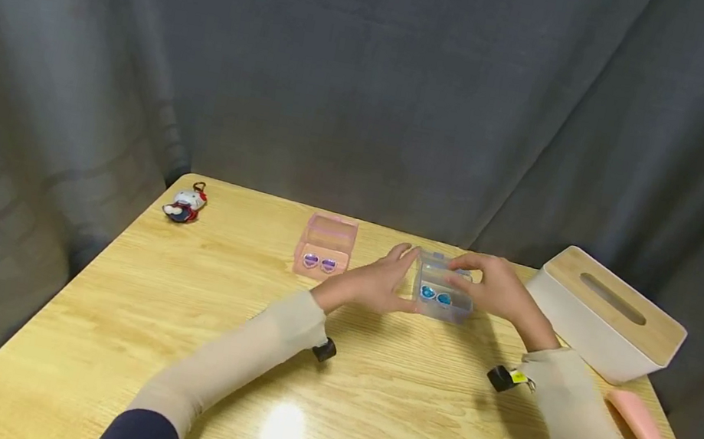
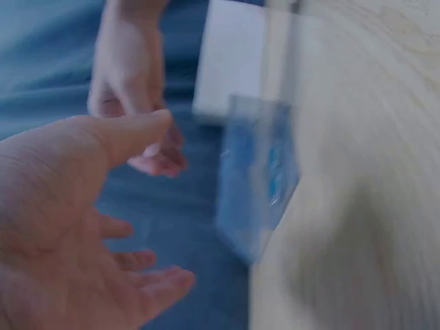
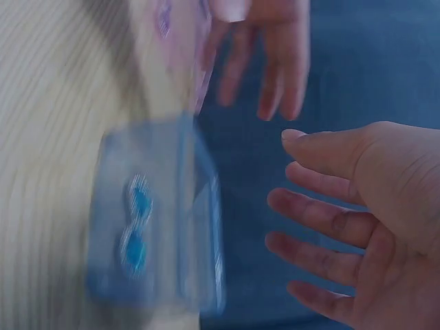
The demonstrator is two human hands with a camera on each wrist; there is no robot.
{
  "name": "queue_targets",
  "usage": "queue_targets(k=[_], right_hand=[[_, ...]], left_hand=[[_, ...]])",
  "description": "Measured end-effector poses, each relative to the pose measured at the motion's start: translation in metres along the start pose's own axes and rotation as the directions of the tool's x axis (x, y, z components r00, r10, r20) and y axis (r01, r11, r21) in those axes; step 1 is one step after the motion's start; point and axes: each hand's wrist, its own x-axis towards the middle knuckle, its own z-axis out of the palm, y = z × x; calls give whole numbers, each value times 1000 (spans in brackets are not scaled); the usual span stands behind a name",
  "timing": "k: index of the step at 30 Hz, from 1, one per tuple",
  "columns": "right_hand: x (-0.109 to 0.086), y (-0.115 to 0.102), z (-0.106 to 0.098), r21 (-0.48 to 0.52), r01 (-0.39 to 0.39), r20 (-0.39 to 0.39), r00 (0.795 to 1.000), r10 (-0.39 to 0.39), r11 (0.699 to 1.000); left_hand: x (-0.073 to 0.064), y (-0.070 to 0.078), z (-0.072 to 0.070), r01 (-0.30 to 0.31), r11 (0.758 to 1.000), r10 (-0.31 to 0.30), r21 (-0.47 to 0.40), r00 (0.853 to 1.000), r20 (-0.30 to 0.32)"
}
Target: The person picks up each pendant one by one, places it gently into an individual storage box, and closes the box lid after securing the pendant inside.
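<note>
Head view: the wood-grain table [image 1: 376,410] carries a wooden-lidded tissue box [image 1: 585,332], the reference for all positions below. Right hand [image 1: 500,287]: just left of the tissue box. Left hand [image 1: 379,282]: farther left of it. Grip state, both hands: released; the wrist views show relaxed fingers with nothing held. Fingertip contact cannot be confirmed. Blue plastic case [image 1: 437,312]: left of the tissue box, between the two hands, which flank it about equally near; lid and tray appear aligned front to back, so the long axis runs between the palms. Pink plastic case [image 1: 329,240]: left of the tissue box, beyond the left hand. Blue gem ornaments [image 1: 427,292]: paired inside the blue case, in a row pointing roughly toward the tissue box.
</note>
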Motion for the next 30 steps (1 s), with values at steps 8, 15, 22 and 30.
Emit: queue_targets(k=[8,15,22,30], right_hand=[[46,-51,17,146,68,22,997,-72,987],[88,-73,47,194,-23,75,997,9,981],[118,-64,82,250,-240,110,970,219,938],[140,-61,108,471,-451,176,890,420,758]], left_hand=[[-69,-43,-53,-62,985,0,-161,933,-360],[-102,-100,-71,174,929,-260,-326,934,-245],[-100,-124,-67,186,865,-228,-466,973,-37],[-91,-135,-61,155,809,-196,-567,980,-13]])
